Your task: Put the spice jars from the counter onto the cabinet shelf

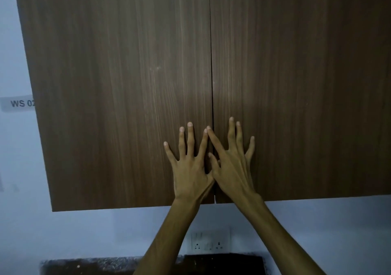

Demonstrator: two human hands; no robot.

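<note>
Both hands, left hand [191,169] and right hand [231,167], press splayed, empty fingers flat against the dark walnut-grain cabinet doors [127,84], probably to shut them.

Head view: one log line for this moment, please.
cabinet doors: shut | left hand: flat on left door | right hand: flat on right door | jars: none visible

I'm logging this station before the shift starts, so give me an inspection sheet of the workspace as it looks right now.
Surface: dark counter edge at the bottom, mostly out of view.
Job's things: cabinet doors shut; spice jars nothing seen.
Clutter: nothing seen.
Hands: left hand and right hand spread flat on the doors at the centre seam, holding nothing.
Cables: nothing seen; wall socket below the cabinet.
Surroundings: pale wall, label reading WS 02.
</note>
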